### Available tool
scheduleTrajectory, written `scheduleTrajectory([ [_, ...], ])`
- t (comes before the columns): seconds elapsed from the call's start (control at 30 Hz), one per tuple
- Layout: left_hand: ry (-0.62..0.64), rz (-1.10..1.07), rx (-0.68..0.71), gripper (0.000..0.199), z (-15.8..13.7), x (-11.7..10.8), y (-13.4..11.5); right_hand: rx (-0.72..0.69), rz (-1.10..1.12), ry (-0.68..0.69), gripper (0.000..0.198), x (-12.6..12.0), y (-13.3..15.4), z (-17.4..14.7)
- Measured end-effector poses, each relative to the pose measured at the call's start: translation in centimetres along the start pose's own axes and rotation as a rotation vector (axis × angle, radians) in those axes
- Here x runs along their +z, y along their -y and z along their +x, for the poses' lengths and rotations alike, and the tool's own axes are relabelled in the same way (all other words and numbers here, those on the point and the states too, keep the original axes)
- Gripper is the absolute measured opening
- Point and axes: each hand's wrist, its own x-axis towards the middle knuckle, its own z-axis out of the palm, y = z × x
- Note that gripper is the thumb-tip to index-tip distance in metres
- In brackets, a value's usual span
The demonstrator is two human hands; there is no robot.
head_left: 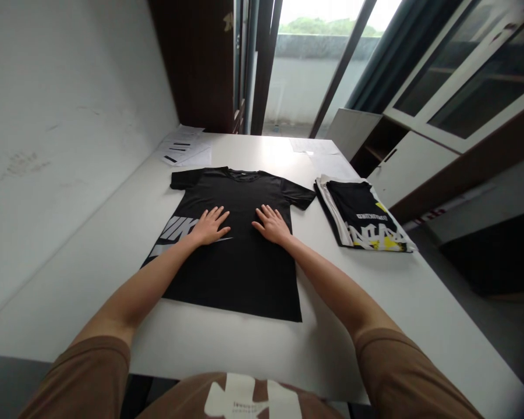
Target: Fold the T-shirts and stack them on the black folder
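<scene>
A black short-sleeved T-shirt lies spread out face up, its collar toward the far end and its hem toward me. Grey lettering and a swoosh show on its left side, partly covered by my left forearm. My left hand rests flat on the chest beside the print, fingers spread. Level with it, my right hand lies flat on the right half of the chest, its fingers also apart. Neither hand grasps the cloth.
The shirt is on a white table. At right sits a stack of folded shirts, the top one black with white and yellow print. Papers lie at the far left corner. A wall borders the table's left side.
</scene>
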Motion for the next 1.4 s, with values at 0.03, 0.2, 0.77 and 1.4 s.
scheduleTrajectory([
  [0.03, 0.000, 0.006, -0.027, 0.074, -0.1, -0.1, 0.8, 0.062, 0.004, -0.009, 0.072, -0.2, -0.8, -0.1],
  [0.2, -0.003, 0.052, -0.329, 0.075, -0.6, -1.2, 5.2, 0.244, -0.023, -0.064, 0.067, -1.9, -4.0, -0.1],
  [0.77, -0.007, 0.047, -0.090, 0.070, -15.0, -2.0, 2.0, 0.021, -0.048, 0.043, 0.072, -2.5, 0.4, -8.3],
  [1.4, 0.034, -0.011, 0.077, 0.078, -18.8, -2.9, -2.9, -0.206, 0.075, 0.068, 0.072, -2.8, 4.3, -14.4],
])
